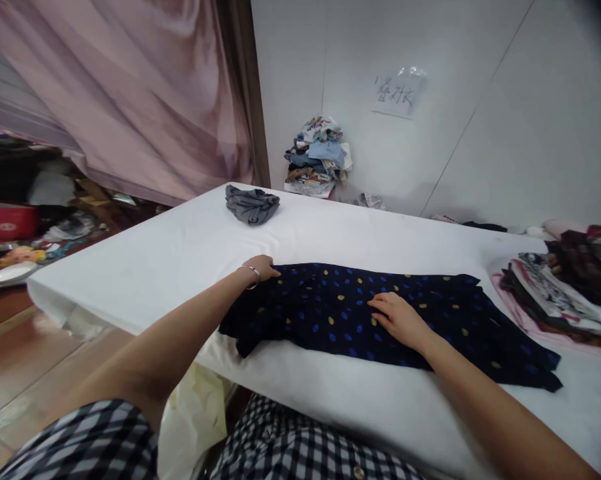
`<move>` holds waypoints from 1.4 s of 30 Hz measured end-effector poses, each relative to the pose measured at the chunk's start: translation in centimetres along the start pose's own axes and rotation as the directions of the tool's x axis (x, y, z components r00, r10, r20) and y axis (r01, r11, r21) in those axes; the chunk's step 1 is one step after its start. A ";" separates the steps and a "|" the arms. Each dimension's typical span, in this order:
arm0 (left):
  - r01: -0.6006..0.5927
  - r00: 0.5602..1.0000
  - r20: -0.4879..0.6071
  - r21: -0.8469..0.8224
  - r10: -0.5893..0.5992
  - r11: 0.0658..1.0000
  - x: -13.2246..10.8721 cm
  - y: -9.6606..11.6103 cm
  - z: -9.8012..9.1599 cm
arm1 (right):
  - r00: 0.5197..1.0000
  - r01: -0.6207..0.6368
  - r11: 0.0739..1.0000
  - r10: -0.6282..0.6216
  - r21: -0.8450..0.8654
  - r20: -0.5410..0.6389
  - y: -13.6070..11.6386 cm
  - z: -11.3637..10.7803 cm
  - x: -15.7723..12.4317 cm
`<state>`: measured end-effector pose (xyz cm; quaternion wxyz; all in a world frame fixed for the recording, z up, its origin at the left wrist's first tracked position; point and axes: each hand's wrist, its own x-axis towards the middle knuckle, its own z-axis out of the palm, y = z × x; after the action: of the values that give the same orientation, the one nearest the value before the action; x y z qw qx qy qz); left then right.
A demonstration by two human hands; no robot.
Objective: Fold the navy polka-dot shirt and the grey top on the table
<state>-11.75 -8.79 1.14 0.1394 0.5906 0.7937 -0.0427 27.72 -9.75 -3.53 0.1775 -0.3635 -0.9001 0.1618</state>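
Observation:
A dark navy shirt (350, 327) with blue and yellow spots lies spread lengthwise along the near side of the white-covered table (180, 247). At its upper left corner, my left hand (261, 268) is closed on the fabric edge, a silver bangle at the wrist. My right hand (397, 319) rests on the middle of the shirt, palm down, fingers stretched to the left with nothing held. The shirt's left end hangs slightly over the table's front edge, and its lower right end has a loose flap.
A crumpled grey garment (253, 205) sits at the table's far left corner. Folded clothes (555, 300) are stacked on the right. Behind the table stands a tall clothes pile (320, 157) against the wall. A pale plastic bag (195, 420) hangs below the front edge.

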 end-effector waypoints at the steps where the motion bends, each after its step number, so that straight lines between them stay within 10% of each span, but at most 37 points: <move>1: 0.002 1.000 -0.019 -0.008 -0.003 1.000 0.1 -0.2 0.0 | 1.000 0.004 1.000 -0.004 -0.006 -0.028 0.1 0.0 0.0; 17: 0.061 0.996 -0.070 0.025 -0.059 0.998 0.8 -0.7 0.4 | 0.995 -0.097 0.979 0.101 -0.178 0.011 -4.0 2.1 1.0; 28: -0.046 0.997 -0.062 -0.106 0.040 0.993 2.0 -1.5 -0.9 | 0.990 -0.045 0.998 0.041 0.033 0.134 -5.2 0.4 -1.0; 34: -0.038 0.999 0.014 -0.211 0.042 0.977 1.6 -2.2 -1.4 | 0.997 -0.024 0.996 0.030 0.088 -0.065 -7.0 1.1 3.5; 42: 0.060 0.997 -0.019 -0.325 -0.069 0.944 0.5 -2.7 -1.2 | 0.990 -0.134 0.989 0.136 -0.057 0.026 -9.4 5.5 10.0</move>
<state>-14.68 -8.84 1.93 0.2211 0.5339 0.8109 0.0925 12.98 -9.91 -2.48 0.1427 -0.4260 -0.8800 0.1538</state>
